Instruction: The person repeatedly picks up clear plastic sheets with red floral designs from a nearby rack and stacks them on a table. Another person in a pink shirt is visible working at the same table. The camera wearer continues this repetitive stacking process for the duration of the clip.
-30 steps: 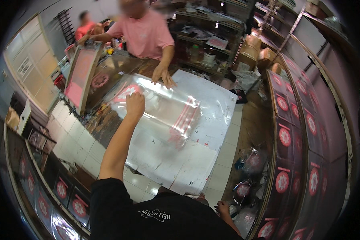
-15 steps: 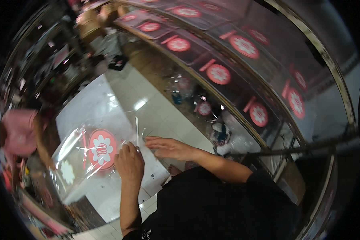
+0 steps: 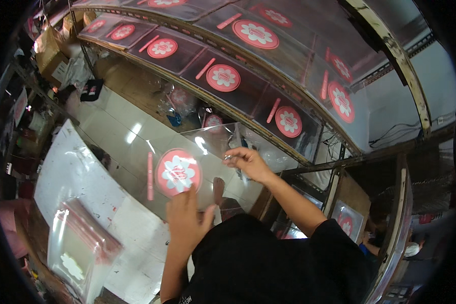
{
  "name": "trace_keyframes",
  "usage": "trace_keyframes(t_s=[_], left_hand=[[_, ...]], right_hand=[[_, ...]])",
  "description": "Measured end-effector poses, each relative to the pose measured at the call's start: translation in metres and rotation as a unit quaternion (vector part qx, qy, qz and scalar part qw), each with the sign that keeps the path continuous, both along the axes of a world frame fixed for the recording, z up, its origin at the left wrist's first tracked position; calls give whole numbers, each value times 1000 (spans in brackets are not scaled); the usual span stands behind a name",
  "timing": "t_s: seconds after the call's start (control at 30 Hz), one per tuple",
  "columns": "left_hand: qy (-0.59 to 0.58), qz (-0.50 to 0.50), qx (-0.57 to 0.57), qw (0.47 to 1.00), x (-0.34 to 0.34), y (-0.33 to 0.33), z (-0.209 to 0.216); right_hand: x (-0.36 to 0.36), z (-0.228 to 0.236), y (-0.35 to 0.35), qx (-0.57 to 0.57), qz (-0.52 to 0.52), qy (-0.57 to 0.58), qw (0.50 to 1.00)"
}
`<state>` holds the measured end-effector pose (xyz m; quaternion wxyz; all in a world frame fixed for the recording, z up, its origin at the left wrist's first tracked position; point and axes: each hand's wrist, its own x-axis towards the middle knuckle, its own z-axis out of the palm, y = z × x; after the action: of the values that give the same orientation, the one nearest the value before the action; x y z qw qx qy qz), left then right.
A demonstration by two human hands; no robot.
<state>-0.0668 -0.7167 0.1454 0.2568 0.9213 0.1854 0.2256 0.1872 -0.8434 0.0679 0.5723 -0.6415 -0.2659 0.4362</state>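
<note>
A clear plastic sheet [image 3: 207, 141] hangs in front of me, printed with a pink oval, a white flower and a narrow pink bar. Its right edge is pinched between the thumb and fingers of my right hand [image 3: 248, 163]. My left hand [image 3: 187, 218] lies at the lower border of the print; its fingers stretch away from me and the thumb stands apart. That hand is slightly blurred. At the lower left, a stack of similar clear printed sheets [image 3: 81, 238] rests on a white tabletop [image 3: 68, 167].
A rack [image 3: 268, 114] runs across the far side, its tiers laid with several printed sheets. Plastic-wrapped items lie under it on the tiled floor. Cardboard boxes [image 3: 53, 63] stand far left. Part of another person in pink [image 3: 10, 223] shows at the left edge. Another frame rises at right.
The printed sheet has come off the stack and moved right, away from the table. My right hand has closed on its edge. My view has turned toward the rack.
</note>
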Motion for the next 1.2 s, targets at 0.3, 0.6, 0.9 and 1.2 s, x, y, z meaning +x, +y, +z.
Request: trace_keyframes(t_s=[0.3, 0.6, 0.9, 1.2], left_hand=[[162, 337, -65, 925, -94, 20, -68], [196, 342, 78, 916, -115, 22, -145], [248, 354, 118, 894, -82, 22, -146], [204, 437, 53, 874, -93, 6, -154]], right_hand=[[229, 9, -50, -77, -59, -94, 991], [501, -80, -301, 44, -331, 11, 942], [520, -90, -331, -95, -436, -101, 889], [572, -102, -362, -124, -403, -109, 900]])
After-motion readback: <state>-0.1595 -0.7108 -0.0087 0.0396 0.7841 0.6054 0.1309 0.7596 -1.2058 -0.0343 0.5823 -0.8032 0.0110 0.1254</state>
